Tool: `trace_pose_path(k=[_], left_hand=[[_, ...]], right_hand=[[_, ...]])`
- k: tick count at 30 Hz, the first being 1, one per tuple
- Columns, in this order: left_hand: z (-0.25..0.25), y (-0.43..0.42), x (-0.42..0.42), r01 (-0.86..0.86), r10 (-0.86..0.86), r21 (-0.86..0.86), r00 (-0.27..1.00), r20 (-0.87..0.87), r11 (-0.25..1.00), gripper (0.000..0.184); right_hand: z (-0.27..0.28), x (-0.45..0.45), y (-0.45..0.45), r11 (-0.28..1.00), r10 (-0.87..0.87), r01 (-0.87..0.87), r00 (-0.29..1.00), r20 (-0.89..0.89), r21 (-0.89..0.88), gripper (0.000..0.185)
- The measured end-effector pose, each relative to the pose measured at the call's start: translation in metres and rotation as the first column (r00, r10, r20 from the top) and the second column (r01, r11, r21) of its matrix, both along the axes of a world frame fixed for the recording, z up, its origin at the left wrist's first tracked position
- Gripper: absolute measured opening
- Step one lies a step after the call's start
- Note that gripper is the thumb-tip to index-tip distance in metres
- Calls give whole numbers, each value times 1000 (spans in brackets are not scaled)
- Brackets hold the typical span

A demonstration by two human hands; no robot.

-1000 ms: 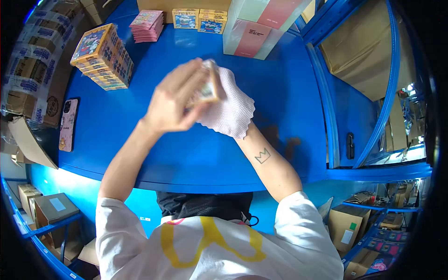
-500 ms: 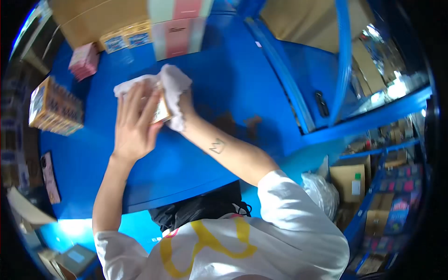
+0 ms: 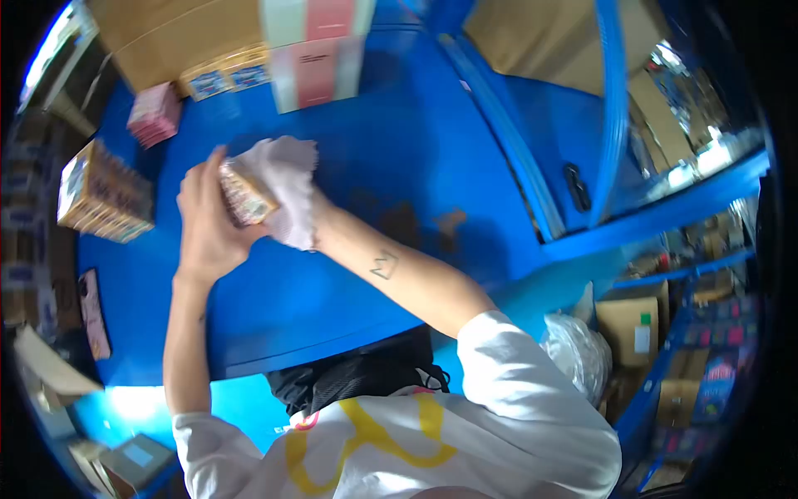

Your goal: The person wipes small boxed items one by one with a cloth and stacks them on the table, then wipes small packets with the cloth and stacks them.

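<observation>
A small patterned box [image 3: 247, 198] is tilted above the blue tabletop, its printing too blurred to read. My left hand [image 3: 208, 223] grips it from the left, fingers along its far side and thumb at the near end. Against the box's right side lies a pale pinkish-grey cloth [image 3: 287, 170]. The cloth drapes over my right hand [image 3: 319, 223] and hides its fingers; that hand holds the cloth to the box.
On the blue table [image 3: 283, 308] stand a stack of patterned boxes [image 3: 106, 193], a pink stack [image 3: 155, 115], two small boxes [image 3: 229, 76] and a tall white-and-pink carton [image 3: 316, 62]. A phone [image 3: 94, 314] lies at the left edge. Blue frame bars [image 3: 507, 137] rise on the right.
Both hands have shifted slightly left with the box and cloth. My left hand has turned away from the cloth, so more of the box's patterned face shows.
</observation>
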State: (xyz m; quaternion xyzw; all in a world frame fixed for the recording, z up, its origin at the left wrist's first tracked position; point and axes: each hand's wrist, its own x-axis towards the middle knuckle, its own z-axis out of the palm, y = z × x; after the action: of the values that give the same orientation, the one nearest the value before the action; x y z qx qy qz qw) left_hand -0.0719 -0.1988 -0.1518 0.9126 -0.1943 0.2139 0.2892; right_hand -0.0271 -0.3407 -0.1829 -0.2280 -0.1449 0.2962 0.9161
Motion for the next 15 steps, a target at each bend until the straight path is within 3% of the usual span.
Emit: trace_pose_path(k=[1, 2, 4, 5, 6, 7, 8, 10, 11, 12, 13, 15], left_hand=[[-1, 1, 1, 4, -7, 40, 997, 77, 999, 93], [-2, 3, 2, 9, -22, 86, 988, 150, 996, 83], [-2, 6, 7, 10, -26, 50, 945, 326, 999, 56], [-2, 11, 9, -36, 14, 64, 948, 318, 997, 56], [-2, 17, 13, 28, -63, 104, 937, 345, 994, 47], [-2, 20, 14, 98, -146, 146, 918, 370, 984, 38], [-4, 19, 12, 75, -128, 152, 919, 373, 985, 38], [-10, 10, 11, 84, -161, 203, 901, 404, 976, 35], [-13, 5, 11, 93, -181, 222, 890, 418, 971, 34], [-15, 3, 12, 101, -200, 239, 878, 434, 966, 33], [-16, 7, 15, 94, -190, 230, 876, 444, 969, 33], [-16, 23, 21, 51, -121, 171, 897, 425, 984, 35]], right_hand=[[10, -1, -9, 805, -10, 316, 853, 522, -502, 22], [17, -2, -15, 365, 271, 749, 483, 833, -553, 32], [8, 0, -12, 819, -67, 474, 639, 766, -324, 31], [17, -15, 0, 900, -289, 404, 834, 470, -164, 25], [28, -17, -3, 682, -227, 698, 489, 842, -221, 24], [36, -15, -10, 406, 21, 912, 59, 998, -62, 24], [30, -12, -9, 427, 16, 903, 54, 998, -55, 24], [-3, 0, -10, 806, -188, 537, 630, 753, -249, 26], [-14, 3, -11, 934, -148, 288, 852, 503, -214, 27], [-24, 8, -14, 995, -22, 43, 976, 217, -94, 28], [-21, 9, -15, 994, -14, 38, 974, 226, -103, 28], [-17, 6, -17, 908, -107, 213, 950, 294, -359, 21]])
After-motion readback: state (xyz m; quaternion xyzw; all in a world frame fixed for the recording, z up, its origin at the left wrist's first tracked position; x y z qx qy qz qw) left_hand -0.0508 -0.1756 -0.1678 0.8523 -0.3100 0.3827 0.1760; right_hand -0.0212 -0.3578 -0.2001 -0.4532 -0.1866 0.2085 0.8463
